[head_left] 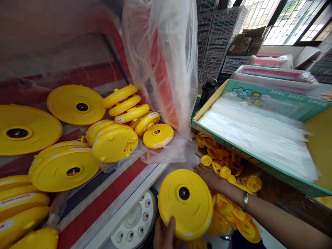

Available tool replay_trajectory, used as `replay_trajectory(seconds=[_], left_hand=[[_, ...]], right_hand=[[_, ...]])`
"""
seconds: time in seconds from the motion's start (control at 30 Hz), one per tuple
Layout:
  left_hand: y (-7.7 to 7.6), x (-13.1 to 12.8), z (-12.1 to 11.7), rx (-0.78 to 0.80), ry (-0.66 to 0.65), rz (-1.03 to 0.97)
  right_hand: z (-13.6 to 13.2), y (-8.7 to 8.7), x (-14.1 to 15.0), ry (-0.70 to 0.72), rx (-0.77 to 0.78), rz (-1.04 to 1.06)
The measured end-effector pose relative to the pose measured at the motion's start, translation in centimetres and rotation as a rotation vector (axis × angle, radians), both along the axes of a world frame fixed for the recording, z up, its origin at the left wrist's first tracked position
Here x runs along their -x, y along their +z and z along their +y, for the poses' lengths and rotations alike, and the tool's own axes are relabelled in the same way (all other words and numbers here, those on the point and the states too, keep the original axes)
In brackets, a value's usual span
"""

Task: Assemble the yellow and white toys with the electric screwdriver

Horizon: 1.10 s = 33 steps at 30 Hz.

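My left hand (166, 232) grips a round yellow plastic disc (190, 216) by its lower left edge, thumb on top. The disc has a dark hole in the middle and tilts toward me. Just beyond it, my right hand (204, 174) reaches among small yellow plastic parts (224, 173), close beside a little round yellow piece (206, 160). Its fingers are blurred and partly hidden, so their grip is unclear. A white round plate with several ringed recesses (135, 224) sits left of the held disc, partly under the table edge.
Several more yellow discs (77, 105) lie and lean in a plastic-lined, striped box (103, 207) at left. Clear plastic sheeting (166, 69) hangs at its corner. A green carton (233, 145) with white plastic bags (256, 131) stands right. Stacked white crates (220, 38) stand behind.
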<state>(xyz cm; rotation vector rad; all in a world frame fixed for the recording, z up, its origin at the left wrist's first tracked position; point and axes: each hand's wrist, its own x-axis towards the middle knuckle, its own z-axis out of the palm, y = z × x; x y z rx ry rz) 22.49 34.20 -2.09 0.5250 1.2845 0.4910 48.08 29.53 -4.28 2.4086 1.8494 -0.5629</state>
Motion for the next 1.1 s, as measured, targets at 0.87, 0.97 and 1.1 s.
replay_trajectory(seconds=[0.87, 0.97, 1.1], left_hand=[[-5.5, -6.9, 3.2, -0.174, -0.193, -0.011], [-5.4, -6.4, 2.5, -0.224, -0.308, 0.032], [-4.8, -5.9, 2.4, -0.315, -0.453, 0.155]], right_hand=[[-6.7, 1.9, 0.5, 0.056, 0.071, 0.226], [-7.6, 2.5, 0.4, 0.043, 0.046, 0.217], [-8.2, 3.3, -0.2, 0.022, 0.001, 0.198]])
